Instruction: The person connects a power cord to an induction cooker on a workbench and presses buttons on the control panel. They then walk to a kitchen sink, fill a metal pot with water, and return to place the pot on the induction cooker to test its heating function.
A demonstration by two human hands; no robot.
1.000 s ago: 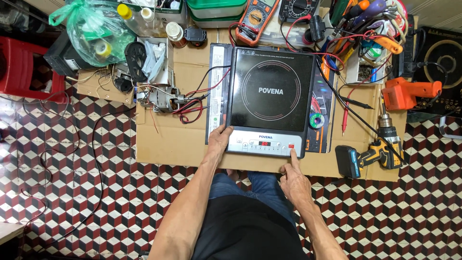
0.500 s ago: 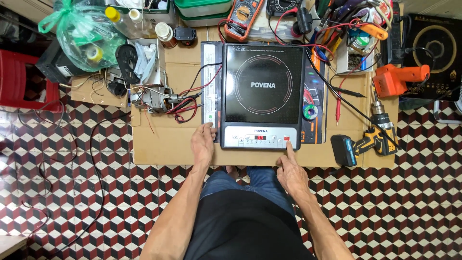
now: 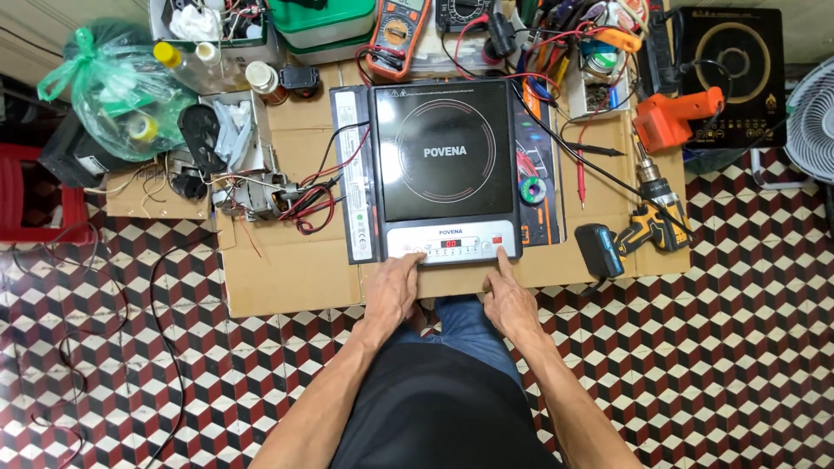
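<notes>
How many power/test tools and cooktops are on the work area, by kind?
Induction cooktops: 2 (one under the hands, one at top right)
Cordless drills: 2 (orange, yellow-black)
Multimeters: 2 (orange, dark)
Total: 6
Left hand and right hand touch the near cooktop's control strip.

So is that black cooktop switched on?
On: the induction cooktop shows lit red digits on its display, with the right hand fingertip at its panel.

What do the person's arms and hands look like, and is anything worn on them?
Both forearms are bare, with no sleeves in view. The left hand and the right hand wear no gloves, and no rings, watch or bracelet can be seen.
</notes>
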